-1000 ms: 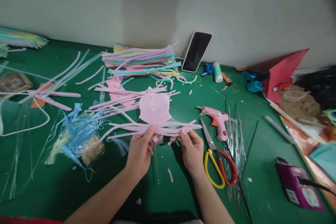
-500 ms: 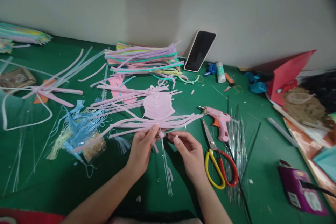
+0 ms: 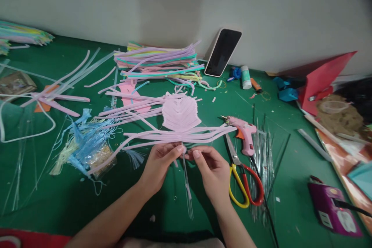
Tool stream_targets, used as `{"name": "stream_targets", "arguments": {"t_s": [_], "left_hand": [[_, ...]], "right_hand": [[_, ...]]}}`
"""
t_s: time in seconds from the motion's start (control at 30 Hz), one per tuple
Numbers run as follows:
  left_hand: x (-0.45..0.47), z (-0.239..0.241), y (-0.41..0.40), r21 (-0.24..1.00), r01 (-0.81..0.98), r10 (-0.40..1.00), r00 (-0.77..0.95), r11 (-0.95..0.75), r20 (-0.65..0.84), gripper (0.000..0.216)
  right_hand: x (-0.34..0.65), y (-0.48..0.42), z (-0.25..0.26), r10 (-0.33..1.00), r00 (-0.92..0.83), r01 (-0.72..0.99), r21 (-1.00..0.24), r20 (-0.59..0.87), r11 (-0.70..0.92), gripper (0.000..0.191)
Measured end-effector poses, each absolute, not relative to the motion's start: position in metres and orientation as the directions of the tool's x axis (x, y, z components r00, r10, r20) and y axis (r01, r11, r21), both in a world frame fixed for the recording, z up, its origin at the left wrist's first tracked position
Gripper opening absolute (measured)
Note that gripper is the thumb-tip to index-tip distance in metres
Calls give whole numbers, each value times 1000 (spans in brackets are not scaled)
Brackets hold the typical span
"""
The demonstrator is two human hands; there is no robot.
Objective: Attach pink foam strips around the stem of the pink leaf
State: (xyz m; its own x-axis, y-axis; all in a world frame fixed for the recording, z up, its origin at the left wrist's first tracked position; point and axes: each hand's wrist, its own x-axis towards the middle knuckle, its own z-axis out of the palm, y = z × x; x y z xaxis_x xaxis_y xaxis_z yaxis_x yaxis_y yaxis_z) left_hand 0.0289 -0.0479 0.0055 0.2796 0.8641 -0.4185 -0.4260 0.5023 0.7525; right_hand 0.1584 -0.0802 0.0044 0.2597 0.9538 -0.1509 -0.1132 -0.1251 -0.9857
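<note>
My left hand (image 3: 162,161) is closed, its thumb and fingers pinching the end of a pink pipe-cleaner piece (image 3: 182,112), by a small pale round lump (image 3: 184,149). The piece has a leaf-like body with long loose pipe cleaners (image 3: 177,135) spreading to both sides below it. Thin bare wires (image 3: 186,186) hang from the lump toward me. My right hand (image 3: 210,166) is also closed, thumb against index finger, just right of the lump; what it pinches is too small to make out.
Scissors (image 3: 240,178) and a pink glue gun (image 3: 246,135) lie to the right, beside silvery wires (image 3: 264,162). Blue tassels (image 3: 84,135) lie at left. A pipe-cleaner bundle (image 3: 159,56) and an upright phone (image 3: 222,52) are at the back. A purple device (image 3: 331,209) sits far right.
My right hand has come closer to my left hand, and the gap between their fingertips has narrowed. The leaf-like piece has shifted slightly to the right with its loose pipe cleaners.
</note>
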Motion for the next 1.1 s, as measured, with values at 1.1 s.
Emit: {"name": "stream_targets", "arguments": {"t_s": [1.1], "left_hand": [[23,5,-42,732,-383,816,398,563,-419,27]], "right_hand": [[165,-81,4,974,206,288,-957,97,34,6]]}}
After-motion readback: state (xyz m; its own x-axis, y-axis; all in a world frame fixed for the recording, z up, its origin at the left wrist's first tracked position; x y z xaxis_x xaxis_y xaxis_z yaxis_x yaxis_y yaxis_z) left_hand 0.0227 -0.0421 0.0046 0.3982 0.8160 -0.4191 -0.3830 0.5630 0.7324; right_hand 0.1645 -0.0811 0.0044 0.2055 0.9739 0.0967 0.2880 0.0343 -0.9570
